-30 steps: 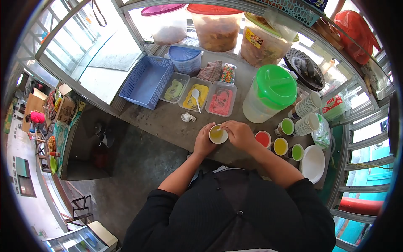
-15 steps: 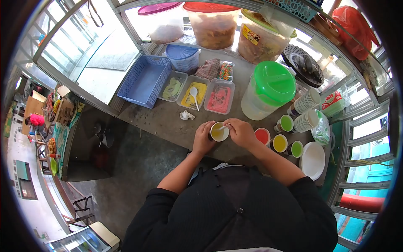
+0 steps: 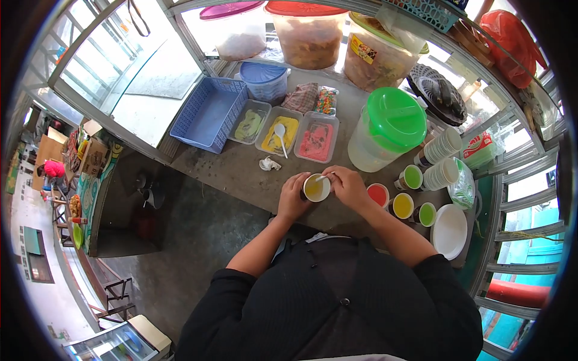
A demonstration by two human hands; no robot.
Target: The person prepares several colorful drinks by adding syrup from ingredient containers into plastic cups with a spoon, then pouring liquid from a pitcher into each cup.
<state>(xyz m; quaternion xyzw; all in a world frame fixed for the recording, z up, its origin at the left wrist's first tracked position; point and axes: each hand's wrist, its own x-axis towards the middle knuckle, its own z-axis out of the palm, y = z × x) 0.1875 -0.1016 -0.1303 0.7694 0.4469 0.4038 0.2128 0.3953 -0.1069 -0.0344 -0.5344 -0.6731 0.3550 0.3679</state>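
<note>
My left hand [image 3: 292, 200] is wrapped round a paper cup [image 3: 315, 195] with yellowish liquid in it. The fingers of my right hand [image 3: 350, 189] pinch a pale spoon [image 3: 323, 177] that dips into this cup; its lower end is hidden. Beyond my hands stand open plastic tubs of green [image 3: 248, 124], yellow [image 3: 289, 130] and pink [image 3: 315, 141] contents, and a white spoon [image 3: 281, 138] rests in the yellow one. Right of my right hand are cups with red [image 3: 377, 194], yellow [image 3: 402, 206] and green [image 3: 426, 214] contents.
A clear jug with a green lid [image 3: 394, 120] stands ahead on the right, near stacked paper cups [image 3: 442, 146]. White lids or plates [image 3: 449, 231] lie at the right edge. A blue basket [image 3: 211, 114] and crumpled tissue [image 3: 269, 163] are on the left. Another person [image 3: 53, 169] is far left.
The spoon has shifted slightly in the cup, its handle now leaning lower toward my right hand. My left hand keeps its hold on the cup. The whole view has shifted a little.
</note>
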